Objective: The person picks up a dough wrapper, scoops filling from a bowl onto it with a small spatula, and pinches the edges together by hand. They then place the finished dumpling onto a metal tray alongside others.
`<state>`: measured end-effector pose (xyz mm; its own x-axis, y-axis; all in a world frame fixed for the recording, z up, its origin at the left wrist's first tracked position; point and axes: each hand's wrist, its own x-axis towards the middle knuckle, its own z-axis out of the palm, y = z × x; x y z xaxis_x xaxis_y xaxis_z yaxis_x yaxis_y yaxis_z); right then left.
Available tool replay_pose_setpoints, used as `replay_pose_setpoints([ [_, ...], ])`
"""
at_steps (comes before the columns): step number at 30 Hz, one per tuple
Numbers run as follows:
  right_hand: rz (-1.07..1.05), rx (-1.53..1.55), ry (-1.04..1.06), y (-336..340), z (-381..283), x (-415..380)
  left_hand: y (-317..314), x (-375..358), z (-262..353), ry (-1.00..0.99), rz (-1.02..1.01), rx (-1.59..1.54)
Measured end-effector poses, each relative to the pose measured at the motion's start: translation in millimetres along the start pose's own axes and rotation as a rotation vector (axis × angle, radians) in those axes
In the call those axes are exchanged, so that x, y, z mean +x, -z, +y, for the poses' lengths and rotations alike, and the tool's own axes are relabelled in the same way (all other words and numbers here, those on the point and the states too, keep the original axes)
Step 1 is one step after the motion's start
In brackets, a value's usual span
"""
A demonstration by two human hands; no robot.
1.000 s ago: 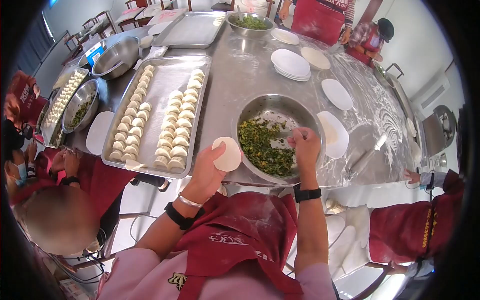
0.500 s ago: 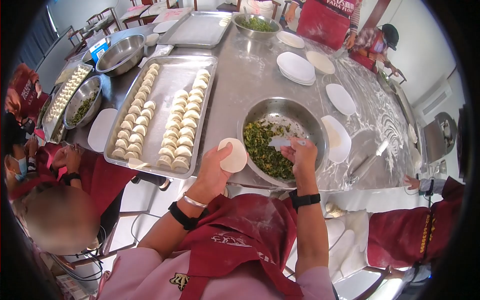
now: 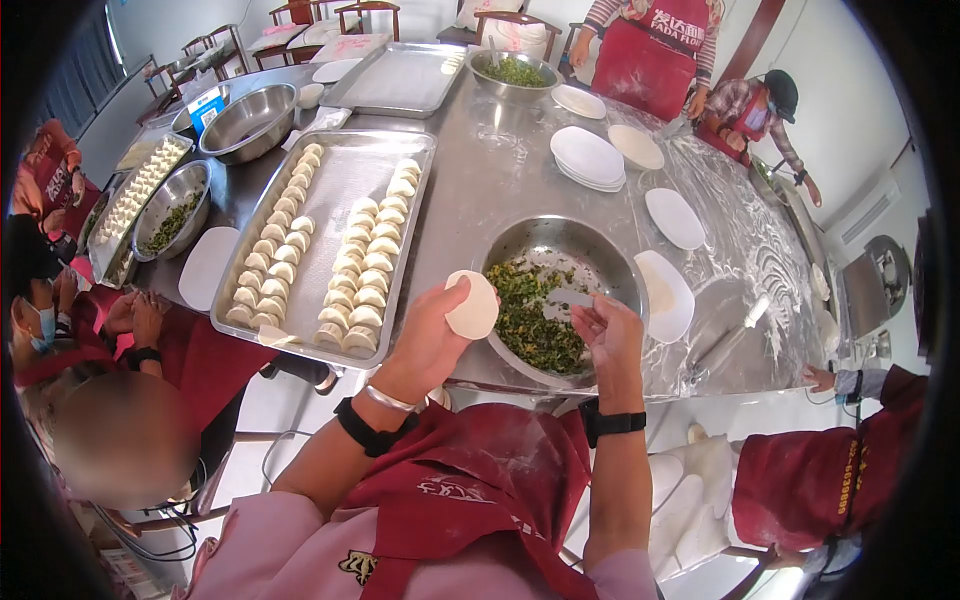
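My left hand [image 3: 430, 335] holds a round, flat dough wrapper [image 3: 471, 305] up near the left rim of a steel bowl [image 3: 590, 240]. Chopped green and yellow filling [image 3: 530, 315] covers much of the bowl's bottom. Over the bowl's right side, my right hand [image 3: 612, 335] grips a flat, pale spatula [image 3: 570, 298] whose blade points left, above the filling. To the left, a metal tray [image 3: 325, 190] carries rows of folded dumplings [image 3: 368, 270].
White plates [image 3: 675, 218] stand right of the bowl, near a rolling pin [image 3: 735, 335] on the floured table [image 3: 740, 240]. Farther back are an empty-looking bowl [image 3: 250, 125] and a bowl of greens [image 3: 513, 75]. Several people in red aprons surround the table.
The view has shifted slightly, so the bowl appears lower. My right hand and the spatula have moved a little, and the fingers are more spread. The wrapper stays in my left hand.
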<state>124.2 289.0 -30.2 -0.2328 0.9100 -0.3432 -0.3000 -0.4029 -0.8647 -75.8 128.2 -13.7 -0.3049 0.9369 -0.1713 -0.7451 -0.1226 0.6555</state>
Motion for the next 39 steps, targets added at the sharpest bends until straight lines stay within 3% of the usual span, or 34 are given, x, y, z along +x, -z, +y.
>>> replay_pose_setpoints([
  [5,-0.029,0.045,0.04,-8.8,-19.9,-23.2,-8.6,25.2,-19.8,0.066,-0.104,-0.231],
  [8,-0.013,0.019,0.175,-21.0,-13.8,-42.7,-23.7,32.7,-22.6,0.088,-0.14,-0.355],
  [11,-0.005,-0.194,0.5,-31.8,6.6,-65.4,-28.0,34.5,-20.1,0.064,-0.161,-0.377],
  [14,-0.084,-0.651,0.91,-25.2,27.5,-74.8,-23.3,36.6,-16.3,0.064,-0.123,-0.356],
  [17,-0.191,-0.787,1.158,-28.1,33.1,-83.4,-21.1,37.3,-14.4,0.079,-0.08,-0.376],
  [21,-0.156,-0.82,1.063,-23.7,23.3,-85.7,-12.1,37.0,-17.8,0.093,-0.095,-0.394],
  [24,-0.08,-0.407,0.723,-20.7,17.7,-86.7,-5.6,33.1,-20.0,0.089,-0.118,-0.4],
  [26,-0.063,-0.223,0.617,-23.3,10.5,-90.0,-1.8,31.9,-23.3,0.073,-0.156,-0.424],
  [28,-0.053,-0.06,0.485,-22.4,10.3,-84.6,-3.2,24.4,-27.9,-0.246,-0.246,0.187],
  [30,0.008,-0.049,0.387,-12.5,20.6,-71.7,-6.8,16.2,-27.4,-0.151,-0.25,0.024],
  [31,0.071,-0.073,0.346,-16.4,24.7,-70.6,-10.1,16.9,-29.6,0.073,-0.246,-0.459],
  [32,0.068,-0.071,0.305,-14.8,28.2,-66.1,-7.8,17.4,-34.1,0.062,-0.283,-0.496],
  [34,0.022,-0.116,0.319,-18.7,30.1,-67.5,0.6,0.8,-42.1,-0.291,-0.199,0.215],
  [39,-0.021,-0.189,0.308,-46.4,-2.1,-112.0,13.7,20.4,-51.5,-0.132,-0.237,-0.16],
])
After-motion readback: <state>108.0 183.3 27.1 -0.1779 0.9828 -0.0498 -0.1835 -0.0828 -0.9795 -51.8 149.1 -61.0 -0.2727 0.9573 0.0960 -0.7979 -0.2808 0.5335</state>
